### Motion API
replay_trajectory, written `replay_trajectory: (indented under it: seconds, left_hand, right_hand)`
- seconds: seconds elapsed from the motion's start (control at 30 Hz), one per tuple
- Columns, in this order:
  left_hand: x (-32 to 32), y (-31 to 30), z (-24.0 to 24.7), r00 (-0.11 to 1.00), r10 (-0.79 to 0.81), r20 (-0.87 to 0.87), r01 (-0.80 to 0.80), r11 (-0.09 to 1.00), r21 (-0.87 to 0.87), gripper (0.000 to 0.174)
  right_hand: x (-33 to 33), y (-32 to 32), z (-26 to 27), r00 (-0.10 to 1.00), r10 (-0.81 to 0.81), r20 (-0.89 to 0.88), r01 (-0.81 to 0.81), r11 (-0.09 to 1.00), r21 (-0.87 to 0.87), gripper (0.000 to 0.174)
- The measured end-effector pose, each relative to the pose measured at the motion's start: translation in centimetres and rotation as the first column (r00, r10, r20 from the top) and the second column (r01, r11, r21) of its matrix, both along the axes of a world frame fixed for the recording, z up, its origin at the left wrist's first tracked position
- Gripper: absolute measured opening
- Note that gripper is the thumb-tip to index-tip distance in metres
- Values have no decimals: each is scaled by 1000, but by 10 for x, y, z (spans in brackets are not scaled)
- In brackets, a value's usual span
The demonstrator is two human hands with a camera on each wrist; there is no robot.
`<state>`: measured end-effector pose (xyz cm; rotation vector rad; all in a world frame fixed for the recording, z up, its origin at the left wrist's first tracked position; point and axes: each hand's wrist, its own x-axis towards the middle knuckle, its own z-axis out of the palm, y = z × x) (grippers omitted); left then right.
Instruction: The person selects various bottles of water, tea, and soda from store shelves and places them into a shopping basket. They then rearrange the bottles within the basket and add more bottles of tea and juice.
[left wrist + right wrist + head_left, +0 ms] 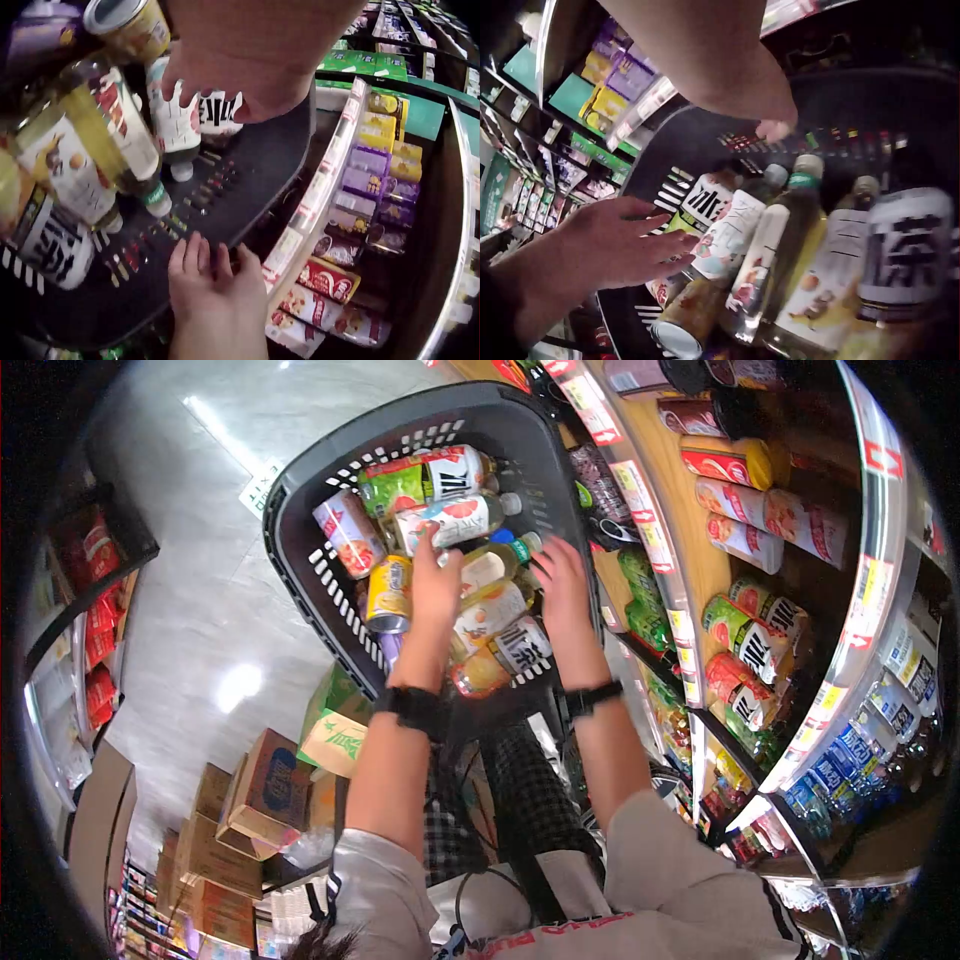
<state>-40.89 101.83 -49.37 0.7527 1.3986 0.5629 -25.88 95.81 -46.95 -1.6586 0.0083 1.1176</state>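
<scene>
A black shopping basket (290, 490) holds several drink bottles and cans. My left hand (437, 585) reaches over its middle, fingers extended across a white-labelled bottle (440, 520). In the right wrist view the left hand's spread fingers (671, 255) lie along that bottle's label. My right hand (565, 585) hovers at the basket's shelf-side wall with fingers loosely bent, holding nothing, near the cap of a green-capped bottle (485, 570). A yellow can (388, 592) sits left of the left hand. Another bottle with large black lettering (904, 247) lies at the row's end.
Shelving with bottled drinks (850, 760) and tubs runs along the right, its price-tag edge (640, 510) close to the basket. Cardboard boxes (265, 790) stack at lower left. Beyond the basket's left side is grey floor (200, 610), with another shelf (90, 590) further left.
</scene>
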Motion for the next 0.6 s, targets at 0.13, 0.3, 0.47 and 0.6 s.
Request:
replay_trajectory:
  seconds: [0.13,0.3,0.47,0.6]
  left_hand:
    - [-32,70,-1,997,-48,-55,51,997,60,54]
    - [-48,112,2,970,122,212,-76,974,-212,64]
    - [-56,121,-26,979,6,203,61,945,-322,68]
    - [-63,122,-35,992,60,109,-29,965,-261,62]
  right_hand:
    - [-8,96,-93,975,212,62,-208,976,-58,61]
    - [-21,159,-125,975,180,131,-112,906,-409,96]
    - [-41,164,-115,937,225,268,-60,858,-509,108]
    - [-47,156,-109,938,65,339,67,930,-362,106]
